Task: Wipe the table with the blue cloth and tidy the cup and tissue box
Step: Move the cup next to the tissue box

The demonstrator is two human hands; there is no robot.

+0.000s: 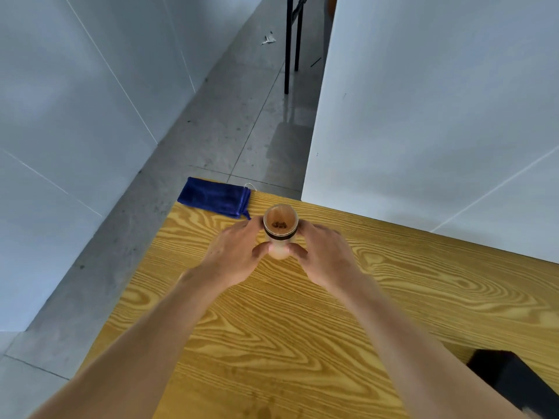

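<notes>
Wooden table [423, 297] bears a cup [280, 229] gripped by both hands [280, 252]

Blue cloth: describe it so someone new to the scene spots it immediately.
On the wooden table, look to the far left corner, just beyond the cup held between both hands. The blue cloth lies folded flat there, the only dark blue, fuzzy item on the wood.
</notes>
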